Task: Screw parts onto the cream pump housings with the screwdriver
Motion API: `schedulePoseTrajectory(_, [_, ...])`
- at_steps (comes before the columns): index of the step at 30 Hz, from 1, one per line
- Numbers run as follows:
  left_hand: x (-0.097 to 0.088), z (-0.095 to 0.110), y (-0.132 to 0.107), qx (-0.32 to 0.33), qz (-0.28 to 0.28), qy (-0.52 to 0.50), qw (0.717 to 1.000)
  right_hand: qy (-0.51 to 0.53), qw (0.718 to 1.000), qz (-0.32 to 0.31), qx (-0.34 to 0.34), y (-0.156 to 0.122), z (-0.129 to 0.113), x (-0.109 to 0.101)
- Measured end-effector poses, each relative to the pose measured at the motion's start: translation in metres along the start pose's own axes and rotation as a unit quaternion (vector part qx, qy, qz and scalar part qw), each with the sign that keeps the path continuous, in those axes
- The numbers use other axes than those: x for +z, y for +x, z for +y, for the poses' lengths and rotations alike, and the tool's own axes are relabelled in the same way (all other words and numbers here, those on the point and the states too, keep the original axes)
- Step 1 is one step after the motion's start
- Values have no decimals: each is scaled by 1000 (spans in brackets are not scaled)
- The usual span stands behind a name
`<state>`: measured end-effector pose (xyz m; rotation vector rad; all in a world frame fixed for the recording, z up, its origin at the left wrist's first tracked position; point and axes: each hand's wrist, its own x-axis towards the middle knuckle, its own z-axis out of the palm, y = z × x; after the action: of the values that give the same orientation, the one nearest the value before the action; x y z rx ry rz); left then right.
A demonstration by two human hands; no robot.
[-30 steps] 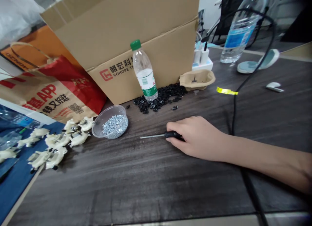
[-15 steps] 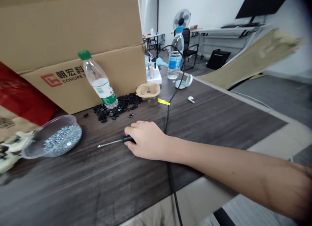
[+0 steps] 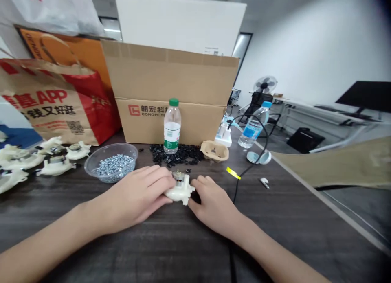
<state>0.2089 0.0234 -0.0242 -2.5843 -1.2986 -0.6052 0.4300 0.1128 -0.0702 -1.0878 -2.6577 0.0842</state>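
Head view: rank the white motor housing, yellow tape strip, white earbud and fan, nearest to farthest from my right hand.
From your right hand:
1. White motor housing, touching it, on its left.
2. Yellow tape strip, just ahead, to the right.
3. White earbud, farther right on the table.
4. Fan, far back in the room.

Dark wood-grain table (image 3: 290,234), cardboard box (image 3: 183,77), water bottle (image 3: 172,130), bowl of screws (image 3: 110,163), black parts (image 3: 175,156), white housings (image 3: 56,167)

Cardboard box (image 3: 183,77) — water bottle (image 3: 172,130) in front, paper bag (image 3: 61,108) beside
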Motion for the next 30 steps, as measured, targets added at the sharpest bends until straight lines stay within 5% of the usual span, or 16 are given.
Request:
schedulePoseTrajectory(5, [29, -27, -17, -33, 40, 21, 998, 57, 998, -5, 7, 2, -1, -3])
schedulePoseTrajectory(9, [32, -26, -24, -29, 89, 2, 996, 194, 979, 43, 35, 4, -6, -13])
schedulePoseTrajectory(20, [26, -1, -23, 150, 220, 41, 963, 575, 814, -47, 63, -23, -33, -11])
schedulePoseTrajectory(25, [35, -6, -27, 84, 232, -29, 969, 643, 756, -100, 71, -20, -41, -19])
schedulePoseTrajectory(30, [40, -13, -29, -16, 195, -177, 964, 622, 777, -51, 84, -16, -39, -19])
